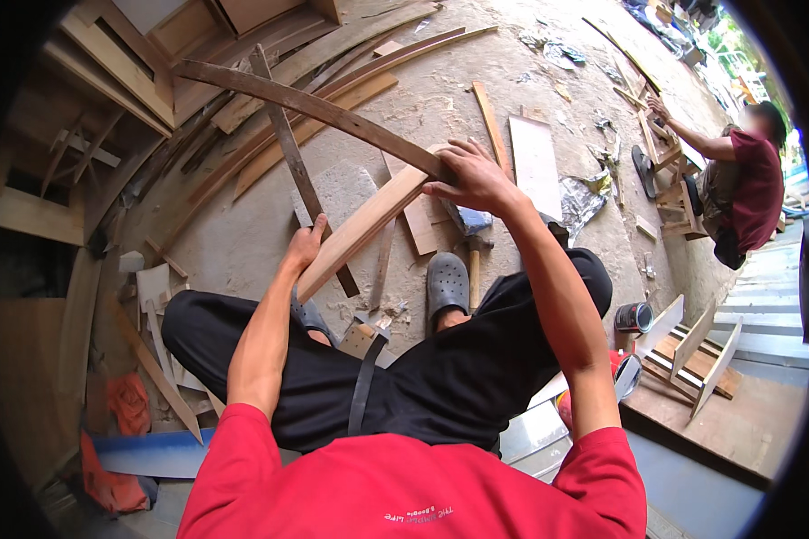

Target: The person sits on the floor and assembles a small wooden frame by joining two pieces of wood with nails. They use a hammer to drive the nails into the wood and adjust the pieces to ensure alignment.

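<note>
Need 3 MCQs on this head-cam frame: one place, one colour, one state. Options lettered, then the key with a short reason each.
1. Where does the hammer lie?
A. on the ground beside the grey clog
B. in the right hand
C. on a shelf

2. The person's trousers are:
A. blue
B. black
C. white

3. The left hand is:
A. empty
B. flat on the ground
C. gripping the light wooden plank

Key: A, its head and handle rest on the ground next to the clog; B, the cloth over both knees is black; C, fingers wrap the plank's lower end, while the right hand clasps the dark curved slat.

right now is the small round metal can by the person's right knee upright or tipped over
Upright: the small round metal can stands on its base on the ground, its round top rim facing up. Whether it holds anything cannot be told.
</note>
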A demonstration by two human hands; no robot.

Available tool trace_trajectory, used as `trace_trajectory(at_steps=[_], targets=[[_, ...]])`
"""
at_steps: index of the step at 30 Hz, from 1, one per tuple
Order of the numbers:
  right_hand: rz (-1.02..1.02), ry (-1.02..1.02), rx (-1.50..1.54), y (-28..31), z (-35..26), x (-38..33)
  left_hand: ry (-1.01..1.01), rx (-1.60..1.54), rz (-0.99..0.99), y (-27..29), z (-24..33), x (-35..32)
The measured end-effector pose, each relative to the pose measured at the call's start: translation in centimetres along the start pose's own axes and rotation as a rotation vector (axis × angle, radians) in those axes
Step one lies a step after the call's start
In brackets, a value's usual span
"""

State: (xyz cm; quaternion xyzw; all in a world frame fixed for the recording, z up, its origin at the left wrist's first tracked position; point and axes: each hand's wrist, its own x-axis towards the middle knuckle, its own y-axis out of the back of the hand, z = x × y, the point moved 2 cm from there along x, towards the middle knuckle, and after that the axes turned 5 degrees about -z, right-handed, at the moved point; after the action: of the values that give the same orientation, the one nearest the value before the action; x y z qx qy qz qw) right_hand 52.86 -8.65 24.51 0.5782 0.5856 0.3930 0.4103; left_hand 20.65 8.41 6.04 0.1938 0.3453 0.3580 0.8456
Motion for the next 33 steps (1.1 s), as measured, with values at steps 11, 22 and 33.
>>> trace_trajectory(at_steps=[11,22,33], targets=[[-0.006,-0.009,-0.042,-2.3,0.2,0.0,0.029,-0.02,0.0,2.1,0.5,-1.2],[0.226,0.053,0.085,-5.8,-0.8,1.0,0.031,-0.061,0.026,4.8,-1.6,-2.3],[0.255,-0.047,0.137,-6.6,-3.5,2.4,0.141,-0.688,-0.07,8.2,-3.1,-7.4]])
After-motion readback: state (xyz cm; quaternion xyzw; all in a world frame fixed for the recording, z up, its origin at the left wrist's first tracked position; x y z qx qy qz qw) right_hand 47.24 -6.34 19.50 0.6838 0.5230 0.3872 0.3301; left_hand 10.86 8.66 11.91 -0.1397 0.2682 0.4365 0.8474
